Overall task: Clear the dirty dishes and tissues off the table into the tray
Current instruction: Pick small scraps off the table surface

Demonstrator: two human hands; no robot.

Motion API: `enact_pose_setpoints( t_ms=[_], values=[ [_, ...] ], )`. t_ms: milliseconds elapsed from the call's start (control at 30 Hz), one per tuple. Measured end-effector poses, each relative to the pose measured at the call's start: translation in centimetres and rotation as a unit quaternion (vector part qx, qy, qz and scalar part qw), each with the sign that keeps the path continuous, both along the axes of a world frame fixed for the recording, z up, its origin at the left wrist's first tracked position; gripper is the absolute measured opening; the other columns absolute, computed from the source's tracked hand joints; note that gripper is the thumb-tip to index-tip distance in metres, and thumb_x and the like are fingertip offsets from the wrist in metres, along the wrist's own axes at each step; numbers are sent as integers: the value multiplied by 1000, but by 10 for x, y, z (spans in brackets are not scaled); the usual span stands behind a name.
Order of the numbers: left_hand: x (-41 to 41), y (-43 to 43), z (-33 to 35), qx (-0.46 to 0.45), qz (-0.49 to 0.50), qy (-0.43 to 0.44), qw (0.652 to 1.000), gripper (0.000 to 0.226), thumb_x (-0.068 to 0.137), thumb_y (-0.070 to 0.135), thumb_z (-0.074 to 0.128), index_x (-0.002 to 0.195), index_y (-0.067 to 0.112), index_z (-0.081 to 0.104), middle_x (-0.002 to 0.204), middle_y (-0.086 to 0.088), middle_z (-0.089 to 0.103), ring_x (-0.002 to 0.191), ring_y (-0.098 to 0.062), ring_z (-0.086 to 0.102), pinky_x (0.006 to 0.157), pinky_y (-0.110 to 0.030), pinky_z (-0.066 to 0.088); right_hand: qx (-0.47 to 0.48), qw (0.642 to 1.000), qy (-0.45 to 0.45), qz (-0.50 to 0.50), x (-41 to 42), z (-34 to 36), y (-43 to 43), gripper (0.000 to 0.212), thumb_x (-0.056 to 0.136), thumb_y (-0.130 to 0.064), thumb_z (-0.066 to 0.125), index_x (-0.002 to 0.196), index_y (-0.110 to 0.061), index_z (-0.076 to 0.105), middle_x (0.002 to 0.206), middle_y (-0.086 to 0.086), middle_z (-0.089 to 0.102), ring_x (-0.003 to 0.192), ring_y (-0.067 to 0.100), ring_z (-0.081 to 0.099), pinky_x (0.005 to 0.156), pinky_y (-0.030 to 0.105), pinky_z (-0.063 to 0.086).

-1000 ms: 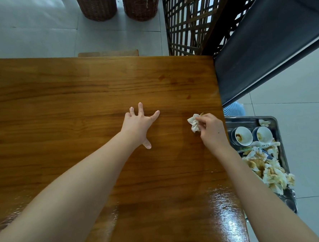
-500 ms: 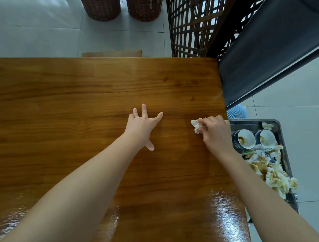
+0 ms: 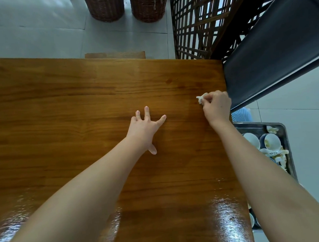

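Tabletop (image 3: pixel 79 107): right hand (image 3: pixel 217 108), tissue (image 3: pixel 201 98) farther out

No readable text, labels, brands or numbers anywhere.

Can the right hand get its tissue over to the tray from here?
Probably yes. The right hand pinches the tissue near the right edge of the table; the tray sits just off that edge, nearer the person, with nothing standing between them.
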State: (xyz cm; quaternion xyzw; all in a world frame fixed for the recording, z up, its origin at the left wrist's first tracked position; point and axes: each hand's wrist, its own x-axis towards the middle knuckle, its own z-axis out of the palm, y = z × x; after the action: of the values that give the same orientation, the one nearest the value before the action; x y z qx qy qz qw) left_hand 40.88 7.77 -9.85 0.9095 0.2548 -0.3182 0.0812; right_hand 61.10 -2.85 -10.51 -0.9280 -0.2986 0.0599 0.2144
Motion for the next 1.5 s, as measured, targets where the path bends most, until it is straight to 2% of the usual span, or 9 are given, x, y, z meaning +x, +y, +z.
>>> enact_pose_setpoints(
  t_ms=[133,267,600,900,1033,1233,1333,1433,1500],
  values=[
    [0,-1,3,-6,3,0,1000,129,63,51,81,150,38,-13,157,-24,-13,143,-51,2,115,-54,19,9,1000,3,-7,-11,0,2,17,92,-20,62,102,-11,73,103,7,68,97,20,52,81,35,45],
    [1,-1,6,-7,6,0,1000,128,64,50,81,151,38,-11,158,-23,-13,143,-50,1,115,-54,17,0,997,-28,71,-42,-5,-12,14,92,-16,60,97,-11,72,93,5,67,88,16,50,73,27,30],
    [1,-2,7,-1,5,3,1000,129,63,52,82,150,38,-12,158,-23,-12,143,-50,3,115,-53,19,13,992,-53,117,-55,-9,-18,12,91,-14,61,92,-11,73,92,5,70,88,19,54,70,27,29],
    [1,1,17,-8,-16,18,1000,126,66,54,79,151,36,-11,157,-25,-11,143,-51,5,115,-53,19,24,999,-14,-26,8,-5,17,17,92,-26,61,99,-16,73,104,3,69,101,19,53,86,35,35],
    [5,4,22,-13,-9,-2,1000,106,77,45,74,153,36,1,158,-25,0,142,-49,17,113,-51,26,46,994,14,-97,21,-4,30,18,94,-26,59,101,-15,72,106,4,68,106,20,53,97,39,36],
    [-3,15,24,-51,42,-74,995,100,83,29,73,152,38,2,160,-16,13,143,-38,26,111,-48,31,56,987,20,-150,15,-4,44,18,94,-21,58,103,-12,70,108,7,67,106,22,54,93,39,40],
    [-19,30,22,-8,85,-106,991,109,80,36,75,152,37,-7,157,-16,23,139,-34,34,108,-44,36,47,994,11,-98,-2,-5,58,19,94,-25,59,103,-13,71,103,4,68,100,19,54,86,33,38],
    [-25,42,18,13,111,-26,993,120,73,53,75,150,38,-16,159,-23,-5,146,-43,4,116,-52,15,39,999,-7,4,-38,-10,74,15,92,-23,61,100,-16,71,96,0,67,90,11,49,79,27,33],
    [-24,46,13,5,124,7,992,123,69,58,76,149,39,-16,158,-24,-12,145,-44,0,116,-54,10,41,996,-33,69,-66,-15,80,12,90,-20,63,97,-16,72,91,-1,67,85,10,46,76,25,32]
  ],
)
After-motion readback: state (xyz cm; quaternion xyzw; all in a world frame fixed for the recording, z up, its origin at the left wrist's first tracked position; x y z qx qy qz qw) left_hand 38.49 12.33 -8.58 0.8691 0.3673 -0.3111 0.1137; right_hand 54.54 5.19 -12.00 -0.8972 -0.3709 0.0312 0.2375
